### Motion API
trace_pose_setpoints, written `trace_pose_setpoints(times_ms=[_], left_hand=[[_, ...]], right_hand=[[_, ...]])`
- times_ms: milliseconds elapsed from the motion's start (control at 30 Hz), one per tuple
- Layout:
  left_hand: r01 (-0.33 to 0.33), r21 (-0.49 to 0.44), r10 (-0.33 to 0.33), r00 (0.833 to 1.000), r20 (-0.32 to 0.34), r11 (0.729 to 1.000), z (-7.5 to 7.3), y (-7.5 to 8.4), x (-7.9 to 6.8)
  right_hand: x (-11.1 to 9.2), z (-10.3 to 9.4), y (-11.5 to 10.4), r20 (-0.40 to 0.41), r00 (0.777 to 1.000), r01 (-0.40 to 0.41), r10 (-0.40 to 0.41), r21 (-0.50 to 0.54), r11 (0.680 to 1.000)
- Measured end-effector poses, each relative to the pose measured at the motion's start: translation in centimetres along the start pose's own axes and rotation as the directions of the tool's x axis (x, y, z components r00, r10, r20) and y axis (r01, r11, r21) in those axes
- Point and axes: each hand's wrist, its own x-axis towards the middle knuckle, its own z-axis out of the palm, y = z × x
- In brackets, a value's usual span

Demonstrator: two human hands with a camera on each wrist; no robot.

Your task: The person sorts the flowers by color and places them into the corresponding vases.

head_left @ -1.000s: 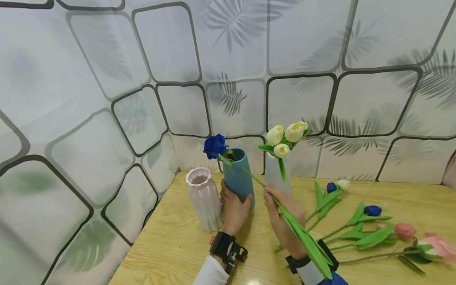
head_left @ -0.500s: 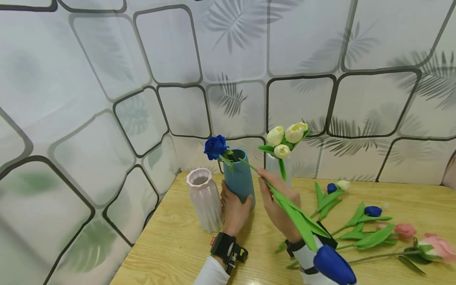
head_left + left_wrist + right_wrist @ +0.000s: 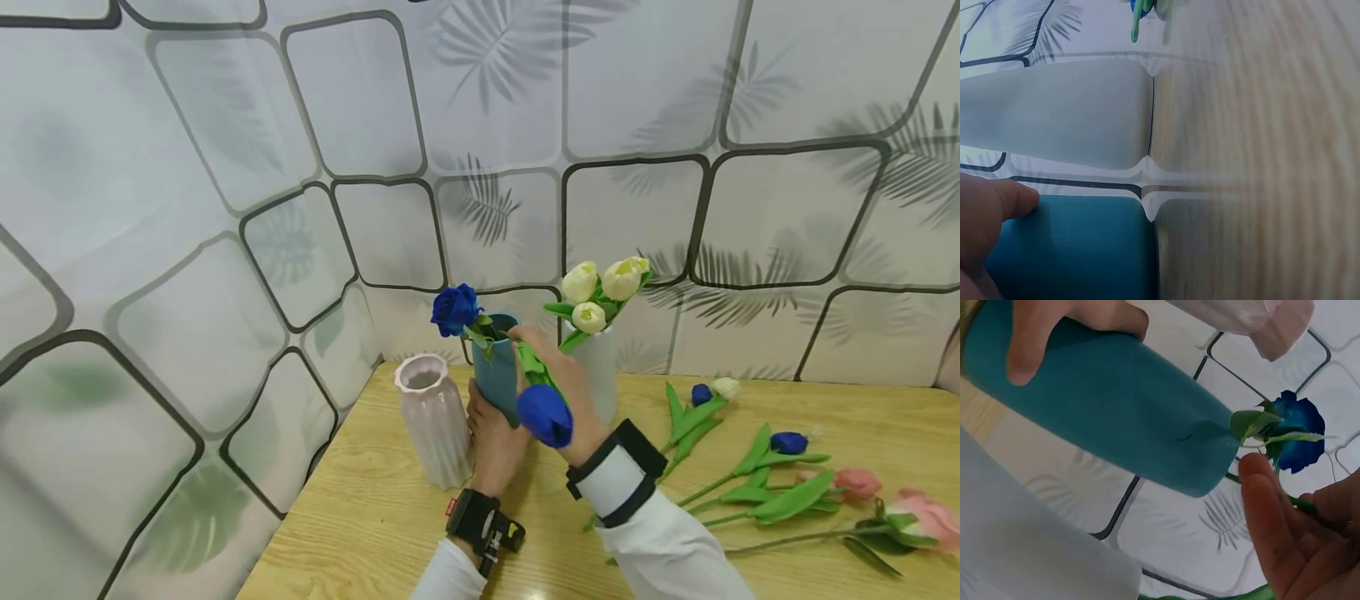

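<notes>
Left hand (image 3: 497,448)'s wrapped round the blue vase (image 3: 495,373), between the pink vase (image 3: 435,429) and white vase (image 3: 602,375), and the right hand (image 3: 568,396)'s pinching the blue tulip (image 3: 546,415) by its stem, right at the blue vase's mouth. Little red tag (image 3: 451,506) on the left wristband (image 3: 468,515), too small to read.

No readable text, no numbers; red tag (image 3: 451,507) too small

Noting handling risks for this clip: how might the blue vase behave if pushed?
The blue vase could tip, being much taller than wide. Its smooth side may be slippery. The rose leaning out of it would probably shift along.
</notes>
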Motion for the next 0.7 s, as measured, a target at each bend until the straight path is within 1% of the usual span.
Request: trace_pose_setpoints(times_ms=[67,133,233,300,333,433,533,600,667,700], left_hand=[[-0.013,0.022,0.013,1.000,-0.012,1.000,0.1,-0.1,0.1],[-0.029,0.038,0.030,0.999,-0.018,0.999,0.1,-0.1,0.2],[-0.047,0.050,0.048,0.999,-0.018,0.998,-0.1,0.0,0.1],[-0.058,0.050,0.059,0.998,-0.019,0.997,-0.1,0.0,0.1],[-0.061,0.046,0.062,0.998,-0.021,0.997,-0.2,0.0,0.1],[-0.063,0.041,0.063,0.998,-0.010,0.997,-0.1,-0.1,0.1],[-0.059,0.034,0.058,0.998,0.006,0.998,-0.1,-0.2,0.1],[-0.057,0.022,0.056,0.998,0.017,0.998,-0.1,-0.3,0.1],[-0.061,0.010,0.060,0.998,0.023,0.998,-0.1,-0.3,0.0],[-0.065,0.003,0.065,0.998,0.023,0.998,-0.2,-0.3,0.0]], right_hand=[[0.4,0.3,0.1,0.060,0.998,-0.012,0.013,-0.013,1.000],[0.9,0.7,0.1,0.084,0.996,-0.009,0.011,-0.029,1.000],[1.7,1.3,-0.1,0.043,0.998,0.043,-0.038,-0.123,0.991],[2.2,1.9,-0.3,0.006,0.998,0.056,-0.056,-0.204,0.977],[2.6,2.1,-0.3,0.000,0.999,0.052,-0.053,-0.241,0.969],[3.5,2.7,-0.4,0.019,1.000,0.008,-0.002,-0.293,0.956],[4.3,3.3,0.1,0.062,0.995,-0.056,0.080,-0.316,0.947],[4.5,3.6,0.5,0.089,0.988,-0.084,0.124,-0.361,0.929],[4.6,3.9,1.1,0.128,0.975,-0.117,0.181,-0.398,0.910],[4.6,4.0,1.4,0.145,0.966,-0.139,0.212,-0.396,0.908]])
